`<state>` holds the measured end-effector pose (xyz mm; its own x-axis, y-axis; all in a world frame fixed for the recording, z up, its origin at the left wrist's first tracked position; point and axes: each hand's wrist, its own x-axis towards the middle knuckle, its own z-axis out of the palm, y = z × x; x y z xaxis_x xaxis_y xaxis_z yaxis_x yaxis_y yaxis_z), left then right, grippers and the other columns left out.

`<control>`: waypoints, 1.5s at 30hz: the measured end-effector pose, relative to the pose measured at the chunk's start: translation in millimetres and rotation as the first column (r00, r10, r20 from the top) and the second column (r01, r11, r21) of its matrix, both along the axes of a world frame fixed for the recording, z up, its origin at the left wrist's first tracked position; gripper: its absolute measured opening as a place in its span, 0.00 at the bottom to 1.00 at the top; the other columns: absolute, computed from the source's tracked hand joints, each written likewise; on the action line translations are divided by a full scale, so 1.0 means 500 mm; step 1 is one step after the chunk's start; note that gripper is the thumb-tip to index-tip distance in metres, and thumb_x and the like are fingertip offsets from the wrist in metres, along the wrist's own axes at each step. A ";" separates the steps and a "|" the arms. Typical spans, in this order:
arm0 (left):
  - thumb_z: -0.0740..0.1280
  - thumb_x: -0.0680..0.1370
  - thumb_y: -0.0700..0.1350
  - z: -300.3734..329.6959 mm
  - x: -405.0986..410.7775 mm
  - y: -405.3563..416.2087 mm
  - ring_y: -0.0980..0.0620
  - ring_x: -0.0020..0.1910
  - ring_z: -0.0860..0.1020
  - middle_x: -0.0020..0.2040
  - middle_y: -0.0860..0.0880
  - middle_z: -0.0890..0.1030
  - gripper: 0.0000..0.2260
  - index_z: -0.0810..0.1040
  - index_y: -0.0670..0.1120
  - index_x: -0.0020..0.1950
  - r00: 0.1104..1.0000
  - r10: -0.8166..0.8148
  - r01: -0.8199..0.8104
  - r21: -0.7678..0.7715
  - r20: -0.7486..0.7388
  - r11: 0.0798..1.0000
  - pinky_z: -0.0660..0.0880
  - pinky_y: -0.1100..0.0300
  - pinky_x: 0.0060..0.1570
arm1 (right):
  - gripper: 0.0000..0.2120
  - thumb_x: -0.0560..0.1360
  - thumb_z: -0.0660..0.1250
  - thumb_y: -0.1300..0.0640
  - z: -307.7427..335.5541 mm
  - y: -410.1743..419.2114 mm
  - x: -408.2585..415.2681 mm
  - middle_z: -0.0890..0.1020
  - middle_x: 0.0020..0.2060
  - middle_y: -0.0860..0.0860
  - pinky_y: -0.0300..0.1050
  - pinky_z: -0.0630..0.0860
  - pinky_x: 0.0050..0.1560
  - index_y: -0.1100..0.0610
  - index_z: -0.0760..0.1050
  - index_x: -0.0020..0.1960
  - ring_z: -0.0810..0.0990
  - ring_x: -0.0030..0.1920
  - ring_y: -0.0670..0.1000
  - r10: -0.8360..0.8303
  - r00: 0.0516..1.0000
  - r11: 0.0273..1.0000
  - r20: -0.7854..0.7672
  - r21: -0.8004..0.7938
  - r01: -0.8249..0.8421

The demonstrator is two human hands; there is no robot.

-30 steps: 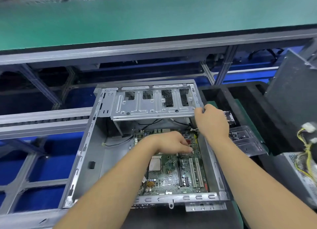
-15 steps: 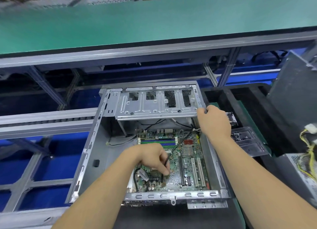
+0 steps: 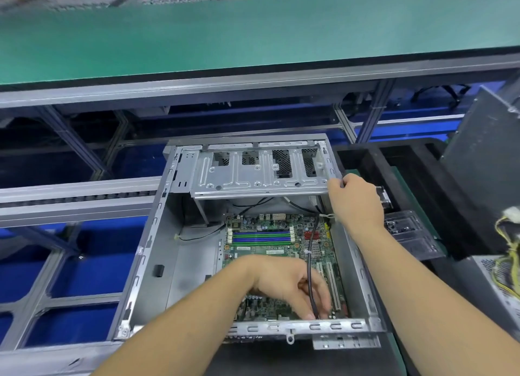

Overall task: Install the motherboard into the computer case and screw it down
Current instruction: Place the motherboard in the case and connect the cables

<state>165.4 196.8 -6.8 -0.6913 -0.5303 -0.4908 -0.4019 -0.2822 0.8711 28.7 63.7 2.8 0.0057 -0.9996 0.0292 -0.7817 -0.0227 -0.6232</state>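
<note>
Looking down from the head camera, the view takes in an open grey computer case (image 3: 157, 252) lying on its side at the middle of the frame. The green motherboard (image 3: 270, 240) lies flat on the case floor, toward its right wall, with blue and green memory slots across its far half. No screws or screwdriver are visible, so it seems seated but not yet fastened.

At about 5 o'clock of the board, the left hand (image 3: 287, 284) reaches in with fingers curled, pinching a thin black cable (image 3: 310, 263) near the board's near edge. The cable runs away toward 12 o'clock, under the drive cage (image 3: 253, 173). Whether its end is at a connector is hidden by the fingers.

At 2 o'clock of the board, the right hand (image 3: 356, 198) is closed around the right corner of the metal drive cage at the case's far end, seemingly steadying it or holding it up.

At 3 o'clock, outside the case, a clear plastic tray (image 3: 408, 232) holds small dark parts, possibly screws; too small to tell. A power supply (image 3: 503, 288) with yellow wires sits at the right edge.

To do this step well, the cable should probably be routed clear of the mounting holes and slots, with the board kept flat and unshifted.
</note>
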 end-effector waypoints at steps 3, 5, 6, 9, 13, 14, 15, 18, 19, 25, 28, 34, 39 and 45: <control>0.73 0.75 0.38 -0.005 -0.010 0.000 0.60 0.46 0.80 0.51 0.51 0.84 0.13 0.82 0.42 0.59 0.991 -0.027 0.041 -0.107 0.128 0.993 0.76 0.65 0.56 | 0.15 0.77 0.58 0.51 -0.001 0.001 -0.001 0.71 0.30 0.52 0.45 0.62 0.31 0.55 0.63 0.35 0.66 0.30 0.53 -0.006 1.000 1.000 0.017 0.003 0.006; 0.73 0.75 0.41 -0.012 -0.019 0.001 0.57 0.46 0.81 0.54 0.49 0.84 0.11 0.83 0.44 0.57 0.977 -0.039 0.071 -0.148 0.208 0.986 0.77 0.57 0.59 | 0.15 0.77 0.58 0.51 -0.002 0.001 -0.001 0.71 0.30 0.52 0.44 0.62 0.31 0.56 0.64 0.35 0.66 0.29 0.53 -0.009 1.000 1.000 0.022 0.000 0.009; 0.73 0.75 0.41 -0.013 -0.023 0.002 0.53 0.47 0.80 0.53 0.48 0.84 0.11 0.83 0.44 0.57 0.968 -0.048 0.090 -0.162 0.247 0.983 0.78 0.54 0.58 | 0.15 0.77 0.58 0.51 -0.002 0.001 -0.001 0.71 0.30 0.52 0.44 0.62 0.31 0.56 0.64 0.35 0.66 0.29 0.53 -0.009 1.000 1.000 0.024 0.000 0.009; 0.73 0.76 0.40 -0.022 -0.031 0.005 0.51 0.46 0.79 0.51 0.51 0.83 0.11 0.83 0.45 0.58 0.945 -0.066 0.136 -0.199 0.322 0.971 0.77 0.58 0.52 | 0.15 0.78 0.58 0.51 -0.002 0.000 -0.001 0.71 0.30 0.52 0.44 0.62 0.31 0.56 0.64 0.35 0.66 0.29 0.53 -0.005 1.000 1.000 0.023 0.002 0.005; 0.72 0.76 0.38 -0.033 -0.039 0.009 0.54 0.39 0.80 0.48 0.45 0.84 0.11 0.83 0.41 0.58 0.927 -0.060 0.153 -0.229 0.369 0.961 0.78 0.64 0.42 | 0.15 0.78 0.58 0.51 -0.001 0.002 -0.001 0.71 0.30 0.52 0.44 0.63 0.31 0.56 0.64 0.35 0.66 0.29 0.53 -0.005 1.000 1.000 0.029 0.006 0.005; 0.72 0.76 0.37 -0.034 -0.043 0.010 0.55 0.37 0.78 0.46 0.45 0.84 0.10 0.83 0.40 0.57 0.923 -0.049 0.150 -0.239 0.383 0.959 0.75 0.66 0.39 | 0.15 0.78 0.58 0.51 -0.001 0.002 -0.001 0.71 0.29 0.51 0.44 0.63 0.31 0.56 0.63 0.35 0.66 0.29 0.53 -0.006 1.000 1.000 0.031 0.008 0.005; 0.72 0.76 0.37 -0.039 -0.046 0.010 0.53 0.36 0.77 0.43 0.45 0.83 0.08 0.83 0.38 0.54 0.913 -0.039 0.151 -0.248 0.406 0.957 0.74 0.66 0.36 | 0.15 0.78 0.58 0.51 0.000 0.002 -0.001 0.70 0.29 0.51 0.44 0.62 0.31 0.56 0.63 0.35 0.66 0.29 0.53 -0.006 0.999 1.000 0.032 0.009 0.005; 0.73 0.76 0.41 -0.054 -0.049 0.006 0.49 0.29 0.71 0.32 0.44 0.74 0.12 0.77 0.34 0.38 0.867 -0.016 0.182 -0.287 0.497 0.941 0.68 0.62 0.25 | 0.15 0.78 0.58 0.51 0.002 0.003 -0.001 0.71 0.30 0.51 0.45 0.62 0.31 0.56 0.63 0.35 0.66 0.29 0.53 -0.004 1.000 1.000 0.031 0.011 0.004; 0.73 0.76 0.42 -0.056 -0.049 0.005 0.49 0.28 0.70 0.31 0.44 0.74 0.13 0.77 0.35 0.36 0.863 -0.030 0.196 -0.281 0.504 0.939 0.67 0.63 0.25 | 0.15 0.78 0.58 0.51 0.003 0.003 -0.001 0.71 0.30 0.51 0.45 0.63 0.31 0.56 0.63 0.35 0.66 0.29 0.53 -0.003 1.000 1.000 0.030 0.012 0.002; 0.73 0.75 0.37 -0.045 -0.050 0.004 0.50 0.40 0.79 0.51 0.42 0.85 0.08 0.84 0.39 0.54 0.925 -0.078 0.192 -0.280 0.372 0.941 0.78 0.63 0.42 | 0.15 0.78 0.58 0.52 0.007 0.005 0.001 0.71 0.30 0.52 0.45 0.63 0.32 0.57 0.64 0.35 0.66 0.30 0.53 -0.005 0.999 1.000 0.032 0.015 0.005; 0.74 0.73 0.37 -0.044 -0.052 -0.001 0.44 0.42 0.82 0.46 0.43 0.85 0.09 0.84 0.41 0.52 0.953 -0.013 0.104 -0.287 0.302 0.952 0.81 0.51 0.47 | 0.15 0.78 0.58 0.52 0.009 0.007 0.002 0.72 0.30 0.52 0.45 0.63 0.32 0.57 0.64 0.35 0.67 0.30 0.54 -0.008 1.000 1.000 0.029 0.019 0.008; 0.74 0.70 0.37 -0.034 -0.072 -0.024 0.57 0.38 0.78 0.43 0.49 0.84 0.07 0.83 0.44 0.47 0.969 0.146 -0.057 -0.395 0.201 0.917 0.78 0.62 0.42 | 0.14 0.78 0.58 0.52 0.015 0.010 0.001 0.74 0.32 0.54 0.46 0.65 0.32 0.58 0.65 0.36 0.68 0.31 0.55 -0.004 0.999 1.000 0.035 0.021 0.004; 0.75 0.73 0.41 -0.033 -0.090 -0.031 0.55 0.42 0.78 0.43 0.48 0.83 0.07 0.83 0.42 0.49 0.992 0.109 -0.091 -0.227 0.071 0.970 0.78 0.55 0.52 | 0.15 0.79 0.58 0.52 0.018 0.012 0.000 0.72 0.32 0.53 0.47 0.66 0.34 0.57 0.66 0.36 0.69 0.33 0.54 0.008 0.999 0.999 0.052 0.035 -0.010; 0.76 0.72 0.41 -0.057 -0.077 -0.019 0.58 0.39 0.79 0.40 0.53 0.82 0.06 0.84 0.43 0.47 0.974 0.213 -0.185 -0.270 0.076 0.945 0.78 0.63 0.47 | 0.14 0.79 0.58 0.51 0.017 0.012 -0.002 0.75 0.34 0.54 0.50 0.70 0.37 0.58 0.69 0.38 0.72 0.35 0.56 0.014 0.997 0.999 0.081 0.037 -0.017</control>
